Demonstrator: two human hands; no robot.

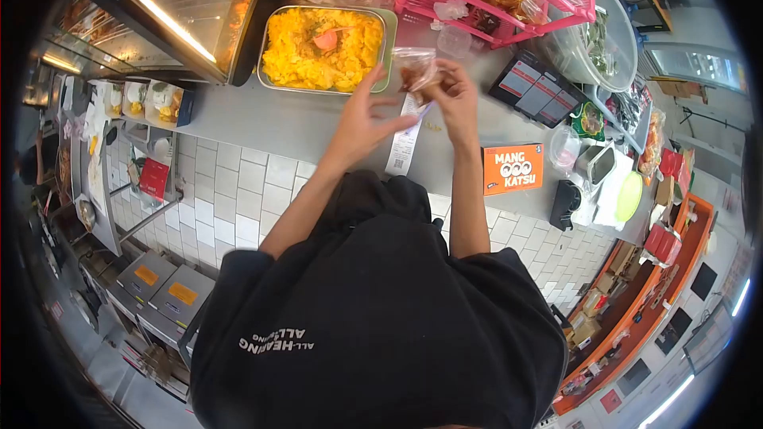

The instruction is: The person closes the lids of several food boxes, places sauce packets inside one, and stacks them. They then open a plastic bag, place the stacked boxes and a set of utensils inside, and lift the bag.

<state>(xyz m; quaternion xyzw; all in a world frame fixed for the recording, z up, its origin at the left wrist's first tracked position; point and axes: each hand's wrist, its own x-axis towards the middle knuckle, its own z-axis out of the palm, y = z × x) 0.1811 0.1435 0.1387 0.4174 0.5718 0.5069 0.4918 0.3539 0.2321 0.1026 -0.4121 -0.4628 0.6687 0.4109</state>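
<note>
My right hand pinches a small clear plastic bag with brown sauce in its lower part, held over the steel counter. To the left of the bag, my left hand is open, its fingers apart and pointing toward it. A long printed receipt lies on the counter below the bag, between my two hands. Beyond my left hand sits a metal tray heaped with yellow rice; an orange-pink scoop rests on the rice.
Pink plastic baskets with sauce packets stand at the back. A tablet and an orange "Mang Katsu" box are on the right. A lit glass display case borders the left, near several packed food boxes.
</note>
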